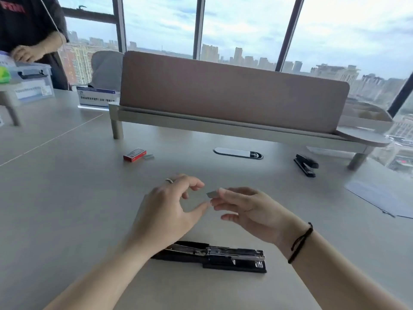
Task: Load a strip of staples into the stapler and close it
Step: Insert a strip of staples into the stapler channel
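Right hand (243,209) pinches a short grey metal staple strip (211,193) above the pale surface (67,198); left hand (169,206) spread beside it. Below both, opened black-and-chrome stapler (214,257), its metal channel exposed.

Daylight pours in through the tall windows (241,30) behind the desk divider (232,92), leaving the sky pale and nearly washed out. The divider's near face sits in shade, and a soft shadow spreads over the tabletop (67,198) just in front of it. Window frames bow and lean toward the picture's edges. The whole view is slightly soft, with smeared fine detail.
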A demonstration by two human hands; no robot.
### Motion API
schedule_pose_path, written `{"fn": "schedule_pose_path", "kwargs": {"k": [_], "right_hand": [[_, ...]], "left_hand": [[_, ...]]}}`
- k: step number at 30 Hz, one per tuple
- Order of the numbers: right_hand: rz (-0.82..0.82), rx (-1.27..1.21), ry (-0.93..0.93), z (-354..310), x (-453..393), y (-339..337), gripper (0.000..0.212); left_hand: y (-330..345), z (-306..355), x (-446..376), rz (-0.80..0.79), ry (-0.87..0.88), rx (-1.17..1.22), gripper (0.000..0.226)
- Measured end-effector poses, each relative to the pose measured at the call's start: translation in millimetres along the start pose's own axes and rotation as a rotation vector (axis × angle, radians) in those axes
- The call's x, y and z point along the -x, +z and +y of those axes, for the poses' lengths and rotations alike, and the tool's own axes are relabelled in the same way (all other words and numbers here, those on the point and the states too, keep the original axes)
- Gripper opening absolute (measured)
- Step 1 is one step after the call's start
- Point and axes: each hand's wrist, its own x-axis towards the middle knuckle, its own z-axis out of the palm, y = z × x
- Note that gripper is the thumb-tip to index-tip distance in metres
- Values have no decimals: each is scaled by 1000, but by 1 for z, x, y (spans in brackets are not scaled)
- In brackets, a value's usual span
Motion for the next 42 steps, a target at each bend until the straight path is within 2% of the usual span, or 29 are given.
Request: {"fn": "schedule_pose_path", "kwargs": {"k": [6,10,12,14,16,19,24,27,32,35,42], "right_hand": [[4,-138,-56,18,50,-10,39],[7,-156,-100,26,61,-14,54],[12,-146,-123,26,64,-16,43],[55,-51,-154,23,69,-18,29],[175,100,-221,24,70,-22,20],[352,341,-358,32,69,-28,24],[328,597,-396,52,72,-29,21],[346,667,-385,56,75,-29,18],[307,788,-348,60,77,-31,17],[298,837,-344,60,77,-29,14],[284,850,-325,61,77,-29,10]], "left_hand": [[16,50,7,-38,150,-25,21],[26,60,9,-48,194,8,6],[28,64,9,-60,207,9,5],[28,65,9,-89,215,32,7],[29,64,8,-155,206,65,9],[31,58,10,-337,178,48,7],[35,56,16,-545,66,-18,19],[35,57,19,-583,-31,2,30],[35,53,20,-593,-77,-16,34],[35,49,21,-605,-104,-6,30],[39,44,24,-614,-27,7,8]]}}
